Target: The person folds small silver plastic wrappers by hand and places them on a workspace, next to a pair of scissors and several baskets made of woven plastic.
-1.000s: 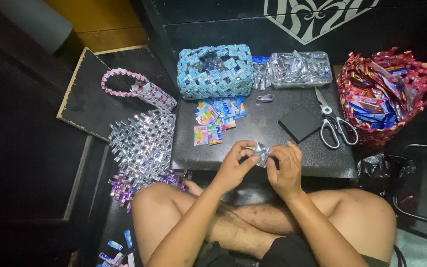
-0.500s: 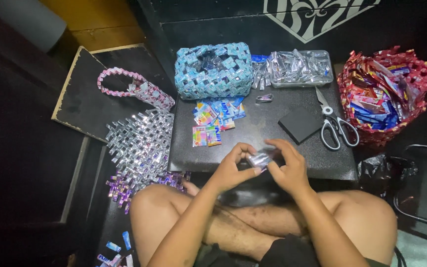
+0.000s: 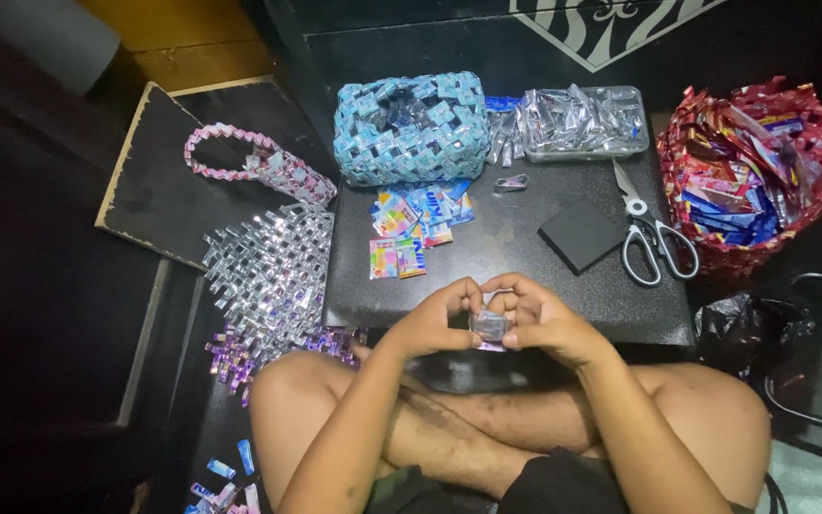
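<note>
Dark low table (image 3: pixel 525 238), seen from the head camera: both hands fold a small silvery strip (image 3: pixel 490 326) at its near edge.

Left hand (image 3: pixel 430 319) and right hand (image 3: pixel 544 319) pinch the strip between fingertips, just above the crossed legs. Judging by what lies around, much is woven: a blue woven box (image 3: pixel 409 128), a silver mat (image 3: pixel 273 266), a pink handle (image 3: pixel 249 167). A clear tray (image 3: pixel 582 119) holds silver strips; a red basket (image 3: pixel 753 171) is full of wrappers. Loose wrappers (image 3: pixel 411 228) and scissors (image 3: pixel 654 233) lie unused.

blue woven bag (image 3: pixel 411 128) | scissors (image 3: pixel 654 233) | red wrapper basket (image 3: pixel 758 171) | black square pad (image 3: pixel 582 233)
</note>
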